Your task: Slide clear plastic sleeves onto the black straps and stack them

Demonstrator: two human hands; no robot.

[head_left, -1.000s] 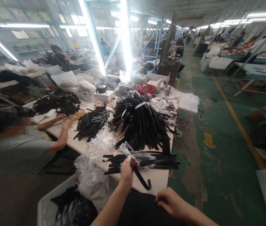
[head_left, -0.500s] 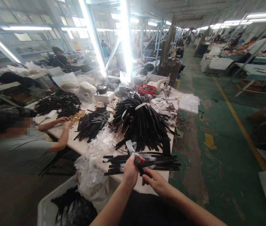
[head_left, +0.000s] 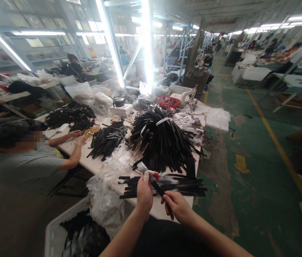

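Observation:
A flat black strap (head_left: pixel 157 188) runs slantwise between my two hands, over the near edge of the table. My left hand (head_left: pixel 145 191) is closed round its upper end, where a piece of clear plastic wrap (head_left: pixel 142 166) sticks out past the thumb. Lower down, my right hand (head_left: pixel 176 205) pinches the strap between thumb and fingers. Just behind my hands lies a row of black straps (head_left: pixel 191 191), some with clear plastic round them. A large tied bundle of black straps (head_left: pixel 164 142) stands beyond that row.
Crumpled clear plastic (head_left: pixel 105 200) hangs over the table edge at left. Below it is a white bin (head_left: pixel 49 235) holding black pieces. A co-worker (head_left: pixel 28 167) sits at the left, hands near small gold parts (head_left: pixel 90 132). A red basket (head_left: pixel 168 102) stands farther back.
My right hand has moved down along the strap, so more of the strap shows between my hands. My left hand has tilted and shifted slightly left. The whole view has shifted a little.

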